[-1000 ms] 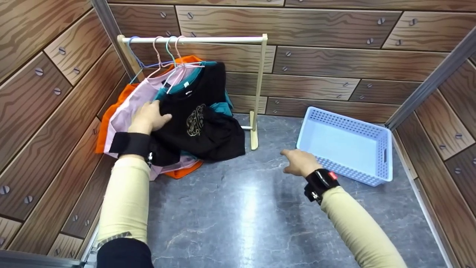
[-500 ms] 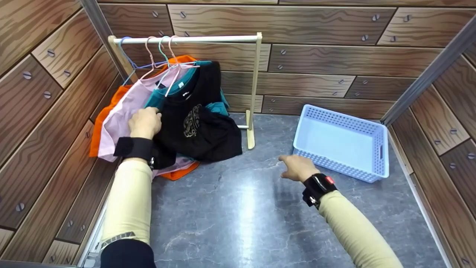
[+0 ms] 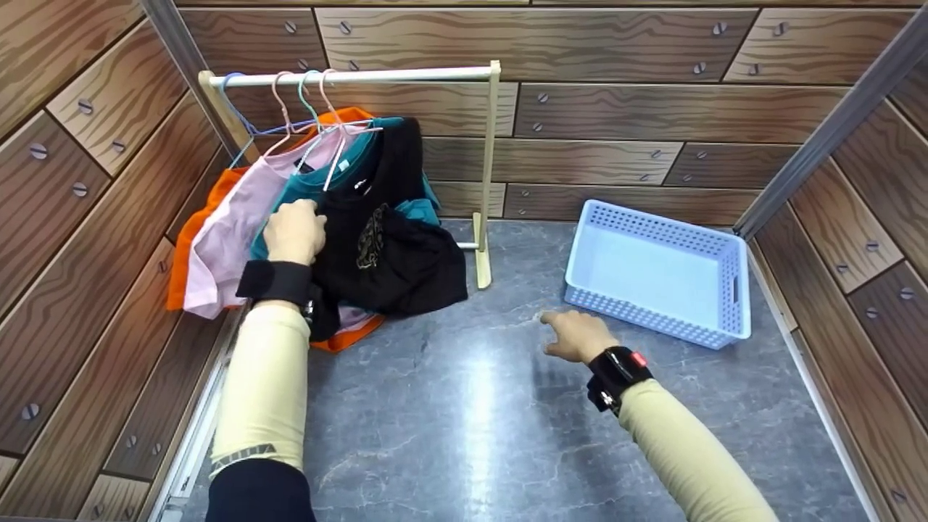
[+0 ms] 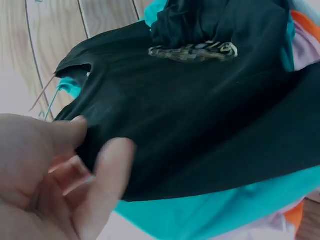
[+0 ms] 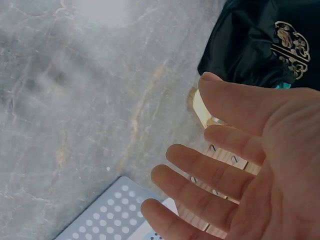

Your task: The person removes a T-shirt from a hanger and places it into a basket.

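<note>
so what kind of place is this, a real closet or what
Probably a mock-up booth, not a real closet: the wood-plank walls look printed and sit in metal framing. A small clothes rail holds shirts on hangers, the black shirt in front, and a blue basket stands on the grey marble-look floor.

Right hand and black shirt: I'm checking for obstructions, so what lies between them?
Only bare grey floor and the rack's foot separate the right hand from the black shirt, per the head view.

Black T-shirt (image 3: pixel 391 239) covers most of the teal shirt (image 3: pixel 346 174) behind it; orange shirt (image 3: pixel 190 250) shows only edges. Left hand (image 3: pixel 293 230) fingertips tucked behind the black T-shirt's edge, grip probably a pinch. Wrist view crops the basket (image 5: pixel 107 220) to a corner.
</note>
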`<state>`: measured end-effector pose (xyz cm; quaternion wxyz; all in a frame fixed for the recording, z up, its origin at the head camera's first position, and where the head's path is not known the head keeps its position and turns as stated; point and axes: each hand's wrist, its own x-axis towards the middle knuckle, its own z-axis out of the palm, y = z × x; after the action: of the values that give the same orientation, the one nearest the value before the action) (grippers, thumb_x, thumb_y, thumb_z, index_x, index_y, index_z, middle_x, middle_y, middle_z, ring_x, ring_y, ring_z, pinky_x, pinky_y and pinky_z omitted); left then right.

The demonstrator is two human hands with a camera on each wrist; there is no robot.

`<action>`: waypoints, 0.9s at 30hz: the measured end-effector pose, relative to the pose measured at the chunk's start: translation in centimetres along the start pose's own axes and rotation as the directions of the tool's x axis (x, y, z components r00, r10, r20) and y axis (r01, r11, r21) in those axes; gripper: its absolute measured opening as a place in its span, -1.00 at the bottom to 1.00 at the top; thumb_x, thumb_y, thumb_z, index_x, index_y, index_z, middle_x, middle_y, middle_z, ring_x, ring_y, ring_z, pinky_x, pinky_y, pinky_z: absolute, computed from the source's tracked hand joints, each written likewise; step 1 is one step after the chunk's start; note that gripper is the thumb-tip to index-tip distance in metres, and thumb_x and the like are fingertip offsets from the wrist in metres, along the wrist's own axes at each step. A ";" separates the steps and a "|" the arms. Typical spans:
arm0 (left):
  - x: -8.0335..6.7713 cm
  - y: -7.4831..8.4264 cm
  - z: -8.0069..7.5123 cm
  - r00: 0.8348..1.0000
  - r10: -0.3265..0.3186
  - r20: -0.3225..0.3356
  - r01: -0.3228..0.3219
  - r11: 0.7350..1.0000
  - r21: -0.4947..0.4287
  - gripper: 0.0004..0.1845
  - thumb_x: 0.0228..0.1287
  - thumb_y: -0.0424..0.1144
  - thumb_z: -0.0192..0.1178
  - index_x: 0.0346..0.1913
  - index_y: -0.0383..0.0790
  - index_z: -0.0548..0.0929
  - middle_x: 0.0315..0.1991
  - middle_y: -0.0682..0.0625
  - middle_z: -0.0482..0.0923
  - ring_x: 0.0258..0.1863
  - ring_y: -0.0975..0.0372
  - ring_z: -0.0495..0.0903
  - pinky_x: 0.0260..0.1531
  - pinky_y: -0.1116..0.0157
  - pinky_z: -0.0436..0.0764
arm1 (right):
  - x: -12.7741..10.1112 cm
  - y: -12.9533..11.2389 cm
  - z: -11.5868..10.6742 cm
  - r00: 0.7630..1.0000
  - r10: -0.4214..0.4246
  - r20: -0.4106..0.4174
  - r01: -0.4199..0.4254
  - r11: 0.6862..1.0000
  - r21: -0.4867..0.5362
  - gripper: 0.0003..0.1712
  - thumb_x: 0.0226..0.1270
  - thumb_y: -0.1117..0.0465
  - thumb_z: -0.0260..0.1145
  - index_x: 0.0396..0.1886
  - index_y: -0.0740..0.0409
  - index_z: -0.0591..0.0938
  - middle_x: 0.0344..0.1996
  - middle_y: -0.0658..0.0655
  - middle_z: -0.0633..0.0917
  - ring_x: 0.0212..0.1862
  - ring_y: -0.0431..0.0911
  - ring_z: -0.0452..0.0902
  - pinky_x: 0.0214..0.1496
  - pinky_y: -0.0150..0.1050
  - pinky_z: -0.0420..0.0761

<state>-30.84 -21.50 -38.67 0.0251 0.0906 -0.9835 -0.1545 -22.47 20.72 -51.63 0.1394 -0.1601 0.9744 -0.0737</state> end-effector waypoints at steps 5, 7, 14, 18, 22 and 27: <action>-0.3 0.2 -0.1 0.998 -0.022 -0.051 0.019 0.998 -0.058 -0.72 0.44 -0.22 0.03 0.07 -0.21 0.63 0.09 -0.42 0.56 0.06 -0.34 0.53 -0.01 -0.16 0.57 | -0.3 0.0 0.8 1.000 -0.011 0.011 0.011 1.000 0.007 -0.41 0.12 0.05 0.43 0.17 0.12 0.56 0.03 0.31 0.68 0.03 0.29 0.60 -0.07 0.23 0.61; -0.5 0.3 -0.5 0.998 -0.022 -0.061 0.018 0.998 -0.065 -0.72 0.45 -0.22 0.02 0.07 -0.19 0.62 0.09 -0.41 0.56 0.06 -0.34 0.52 0.00 -0.16 0.56 | -0.5 0.0 1.2 1.000 -0.017 0.023 0.016 1.000 0.006 -0.41 0.12 0.06 0.43 0.16 0.14 0.56 0.02 0.33 0.68 0.03 0.29 0.60 -0.07 0.23 0.61; -1.3 0.2 -2.6 0.991 0.037 -0.128 -0.044 0.998 -0.053 -0.75 0.43 -0.19 0.04 0.02 -0.17 0.63 0.07 -0.38 0.59 0.02 -0.37 0.53 -0.04 -0.20 0.53 | -0.9 -0.1 1.8 0.998 -0.021 0.055 0.021 1.000 -0.005 -0.41 0.13 0.07 0.43 0.17 0.15 0.56 0.00 0.35 0.68 0.02 0.28 0.61 -0.08 0.22 0.62; -2.1 -0.6 -4.0 0.978 0.112 -0.177 -0.118 0.993 -0.023 -0.76 0.41 -0.20 0.06 -0.02 -0.20 0.64 0.03 -0.39 0.60 -0.01 -0.37 0.53 -0.08 -0.22 0.50 | -1.1 -0.1 2.0 0.998 -0.023 0.064 0.023 1.000 0.003 -0.42 0.17 0.08 0.42 0.19 0.15 0.55 0.03 0.35 0.67 0.05 0.28 0.60 -0.05 0.22 0.61; -2.8 -1.5 -5.1 0.972 0.177 -0.154 -0.179 0.984 0.006 -0.73 0.42 -0.21 0.04 0.06 -0.21 0.59 0.07 -0.40 0.57 0.03 -0.35 0.51 -0.04 -0.23 0.45 | -1.5 0.0 2.1 0.997 -0.024 0.071 0.024 1.000 0.007 -0.42 0.18 0.08 0.42 0.18 0.16 0.55 0.03 0.34 0.67 0.04 0.28 0.60 -0.05 0.22 0.61; -3.8 -2.7 -5.3 0.969 0.219 -0.111 -0.216 0.975 0.043 -0.70 0.45 -0.16 0.02 0.14 -0.15 0.54 0.08 -0.39 0.56 0.00 -0.35 0.52 -0.09 -0.24 0.44 | -1.7 0.2 2.0 0.996 -0.022 0.082 0.021 1.000 0.014 -0.42 0.21 0.06 0.41 0.20 0.17 0.53 0.05 0.33 0.66 0.06 0.28 0.59 -0.02 0.21 0.60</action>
<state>-26.27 -24.94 -34.60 0.0970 -0.0087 -0.9867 -0.1305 -20.39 21.31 -53.12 0.1797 -0.1726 0.9656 -0.0749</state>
